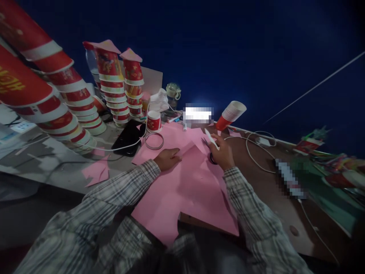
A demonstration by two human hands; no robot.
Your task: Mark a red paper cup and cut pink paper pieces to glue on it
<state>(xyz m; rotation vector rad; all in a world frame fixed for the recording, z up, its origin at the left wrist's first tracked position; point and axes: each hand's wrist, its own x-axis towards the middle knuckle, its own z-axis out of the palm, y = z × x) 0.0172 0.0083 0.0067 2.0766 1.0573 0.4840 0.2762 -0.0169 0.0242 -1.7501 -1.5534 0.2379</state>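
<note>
My left hand (168, 159) is closed, fingers pinching a small piece of pink paper (190, 150) over a large pink sheet (185, 190). Opposite it, my right hand (224, 154) wraps around a slim white object (211, 138) with a tapered end; its exact kind is unclear. Dark scissors (204, 142) are right beside that hand, blades and a handle loop partly covered by it. A grey ring (154, 140), like a tape roll, rests on the paper left of my hands.
Tall stacks of red paper cups (114, 89) stand at left, two topped with pink paper cones. A black phone (129, 137) and a single cup (154, 121) lie nearer. White cups (232, 112) lean at the back. A white cable (253, 156) loops across the right side.
</note>
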